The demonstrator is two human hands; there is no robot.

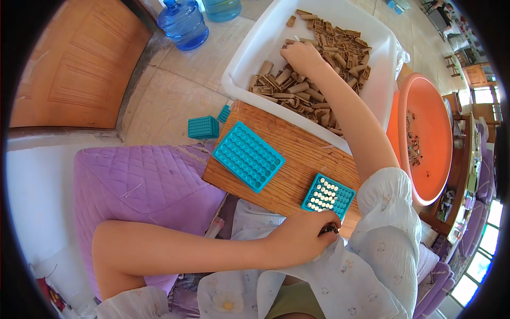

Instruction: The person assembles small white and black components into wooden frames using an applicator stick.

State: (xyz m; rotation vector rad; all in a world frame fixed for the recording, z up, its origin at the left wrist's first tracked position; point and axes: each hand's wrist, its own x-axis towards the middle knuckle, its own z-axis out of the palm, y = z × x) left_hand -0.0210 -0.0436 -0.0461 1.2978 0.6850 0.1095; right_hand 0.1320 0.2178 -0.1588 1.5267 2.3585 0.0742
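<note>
The right hand [302, 55] digs into the tubes [313, 80] in the white bin [249, 58] beyond the board [289, 159], fingers curled among them. The left hand [303, 234] steadies the part-filled tray [328, 195] at the board's near edge, fingers closed on something small.

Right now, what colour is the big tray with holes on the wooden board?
Teal-blue; the tray shows best in the head view, lying on the wooden board.

brown tubes [313, 69] | heaped in tub || teal tray [329, 195] | part-filled, on board

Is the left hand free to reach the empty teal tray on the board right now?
Probably yes: the left hand rests at the board's near edge by the part-filled tray, nothing lies between it and the empty tray.
</note>
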